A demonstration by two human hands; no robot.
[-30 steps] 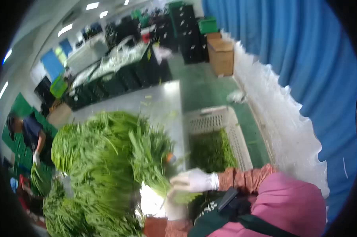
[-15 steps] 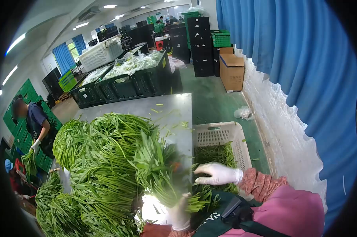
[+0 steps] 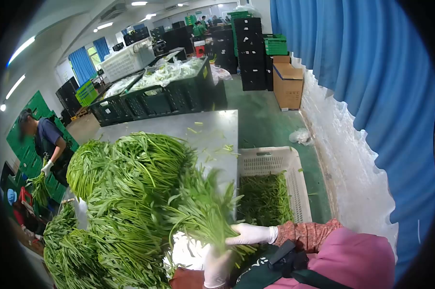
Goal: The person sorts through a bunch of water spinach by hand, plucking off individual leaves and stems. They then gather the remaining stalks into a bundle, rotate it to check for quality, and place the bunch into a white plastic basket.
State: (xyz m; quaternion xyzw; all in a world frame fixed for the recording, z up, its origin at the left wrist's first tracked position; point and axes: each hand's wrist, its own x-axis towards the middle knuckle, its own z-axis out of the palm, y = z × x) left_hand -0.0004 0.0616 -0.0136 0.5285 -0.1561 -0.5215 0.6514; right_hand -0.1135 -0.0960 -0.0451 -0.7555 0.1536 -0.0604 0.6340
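Note:
A bunch of water spinach (image 3: 203,204) is gripped in my gloved left hand (image 3: 216,269), low in the view, with leaves pointing up and away and cut stems toward my body. My gloved right hand (image 3: 249,234) reaches in from the right, its fingers closed on the stems just above the left hand; the fingertips are partly hidden and slightly blurred. Left of the bunch lies a big heap of water spinach (image 3: 126,207) on the metal table (image 3: 212,127). Beyond the right hand stands a white plastic basket (image 3: 299,192) with loose green trimmings (image 3: 265,197) in it.
Dark green crates (image 3: 155,103) with bagged greens stand at the table's far end. Stacked black crates (image 3: 251,58), a cardboard box (image 3: 288,89) and a blue curtain (image 3: 352,62) line the right side. At left, a co-worker (image 3: 49,139) holds greens.
My right hand has moved left from over the basket onto the bunch. The bunch in my left hand has shifted slightly right, and the left hand a little lower.

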